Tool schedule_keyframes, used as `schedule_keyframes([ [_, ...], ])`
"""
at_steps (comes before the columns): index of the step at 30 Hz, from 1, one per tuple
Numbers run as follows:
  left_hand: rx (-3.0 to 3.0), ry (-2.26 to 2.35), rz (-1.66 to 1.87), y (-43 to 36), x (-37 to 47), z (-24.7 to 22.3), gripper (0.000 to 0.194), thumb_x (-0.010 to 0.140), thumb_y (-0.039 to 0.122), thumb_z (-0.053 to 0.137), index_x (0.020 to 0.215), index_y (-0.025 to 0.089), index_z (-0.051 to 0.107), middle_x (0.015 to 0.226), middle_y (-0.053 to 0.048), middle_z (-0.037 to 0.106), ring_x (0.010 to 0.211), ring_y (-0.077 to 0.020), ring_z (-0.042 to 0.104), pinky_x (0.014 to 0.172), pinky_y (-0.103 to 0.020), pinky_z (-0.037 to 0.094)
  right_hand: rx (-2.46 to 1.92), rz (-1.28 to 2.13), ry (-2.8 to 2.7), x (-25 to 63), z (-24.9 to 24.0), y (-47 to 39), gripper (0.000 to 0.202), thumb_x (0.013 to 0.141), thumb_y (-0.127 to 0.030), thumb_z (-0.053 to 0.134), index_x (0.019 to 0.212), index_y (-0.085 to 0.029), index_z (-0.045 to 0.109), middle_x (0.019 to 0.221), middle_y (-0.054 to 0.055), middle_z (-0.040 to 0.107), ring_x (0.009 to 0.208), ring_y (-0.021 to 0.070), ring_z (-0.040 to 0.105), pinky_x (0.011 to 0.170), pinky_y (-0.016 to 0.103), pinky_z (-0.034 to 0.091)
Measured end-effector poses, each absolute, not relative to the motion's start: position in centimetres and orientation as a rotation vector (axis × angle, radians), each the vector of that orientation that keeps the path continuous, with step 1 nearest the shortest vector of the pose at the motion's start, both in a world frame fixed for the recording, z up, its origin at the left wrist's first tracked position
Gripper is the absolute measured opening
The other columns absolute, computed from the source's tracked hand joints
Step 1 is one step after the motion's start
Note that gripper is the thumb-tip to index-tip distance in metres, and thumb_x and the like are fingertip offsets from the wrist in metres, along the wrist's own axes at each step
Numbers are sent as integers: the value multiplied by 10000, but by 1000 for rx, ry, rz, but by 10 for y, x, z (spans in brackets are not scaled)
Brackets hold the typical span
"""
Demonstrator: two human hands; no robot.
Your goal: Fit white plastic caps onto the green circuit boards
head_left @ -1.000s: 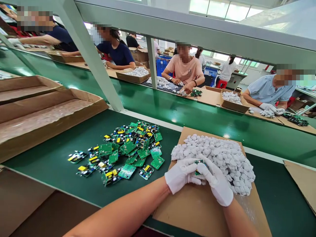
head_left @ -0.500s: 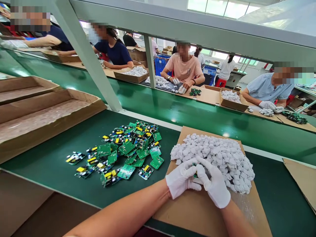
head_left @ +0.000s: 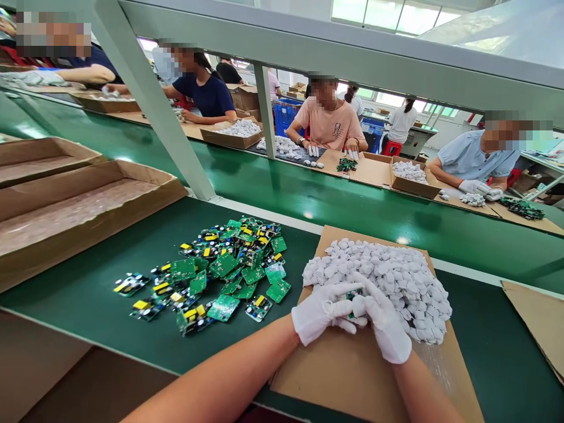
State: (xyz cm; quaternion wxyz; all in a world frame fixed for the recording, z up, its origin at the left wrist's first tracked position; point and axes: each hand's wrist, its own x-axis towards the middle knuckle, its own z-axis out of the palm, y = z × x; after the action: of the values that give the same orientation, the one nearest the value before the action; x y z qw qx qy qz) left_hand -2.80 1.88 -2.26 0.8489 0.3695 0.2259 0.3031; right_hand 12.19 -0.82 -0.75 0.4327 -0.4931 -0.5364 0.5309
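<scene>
Both white-gloved hands are meeting over the near edge of the flat brown cardboard sheet (head_left: pixel 352 376), right against the heap of small white plastic shells (head_left: pixel 388 279). The left hand (head_left: pixel 318 314) is curling in from the left, forefinger stretched toward the heap, and its grip is pinching a small green circuit board (head_left: pixel 353 294) that is peeking out between the gloves. The right hand (head_left: pixel 384 323) is pressing in from the other side, fingers folded over the same little board, so both grips are closed on it. How much of the board is covered I cannot tell; only a sliver of green is showing.

The white shells are lying piled on the far half of the cardboard, touching the gloves at the front. To the left, on the dark green tabletop (head_left: pixel 88 299), a loose scatter of green circuit boards with yellow and black parts (head_left: pixel 220 267) is spreading out, well apart from the hands. Farther left, two shallow brown cardboard trays (head_left: pixel 79 205) are sitting side by side. Beyond a slanted pale-green metal post (head_left: pixel 150 106), a glossy green conveyor belt (head_left: pixel 330 202) is running across, and other people in gloves are sitting along its far side with their own cartons of white shells (head_left: pixel 412 176).
</scene>
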Motion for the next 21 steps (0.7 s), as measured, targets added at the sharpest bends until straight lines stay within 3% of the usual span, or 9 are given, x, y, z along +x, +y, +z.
schedule_keyframes([
  [4,873,448,665,19,-27,-22,597,704,409,674,1230,189,493,909,-100,633,747,-161,623,583,-225,505,-1262,1166,-1437,119,-8,-8,386,823,-450,514,1078,-178,617,918,48,654,820,183,586,739,272,496],
  [8,980,530,704,17,-24,-20,567,735,389,641,1223,143,489,840,-107,639,645,-133,599,461,-174,465,-1269,1195,-1446,117,-6,-8,349,855,-407,464,1080,-190,619,690,-1,630,547,122,521,529,225,458],
  [10,989,533,689,18,-25,-18,524,753,396,615,1196,140,504,833,-98,625,632,-129,597,438,-167,457,-1250,1247,-1428,117,-6,-8,364,869,-412,438,1093,-190,619,680,1,632,503,116,502,490,227,444],
  [13,980,509,668,18,-26,-15,426,768,391,587,1117,154,536,843,-76,605,622,-115,592,420,-157,449,-1256,1234,-1435,118,-8,-6,378,871,-423,433,1107,-194,621,795,28,660,544,126,534,489,231,449],
  [18,1033,612,752,17,-23,-16,242,776,359,558,766,117,556,651,-27,558,469,-53,476,323,-109,335,-1304,1159,-1496,117,-14,-6,390,886,-417,404,1116,-189,621,812,38,654,624,142,559,509,224,457],
  [21,1002,582,734,18,-22,-19,262,766,376,563,783,114,559,690,-46,575,481,-63,490,324,-121,345,-1309,1143,-1492,117,-15,-6,383,871,-422,431,1098,-183,624,845,49,659,694,168,580,589,252,489],
])
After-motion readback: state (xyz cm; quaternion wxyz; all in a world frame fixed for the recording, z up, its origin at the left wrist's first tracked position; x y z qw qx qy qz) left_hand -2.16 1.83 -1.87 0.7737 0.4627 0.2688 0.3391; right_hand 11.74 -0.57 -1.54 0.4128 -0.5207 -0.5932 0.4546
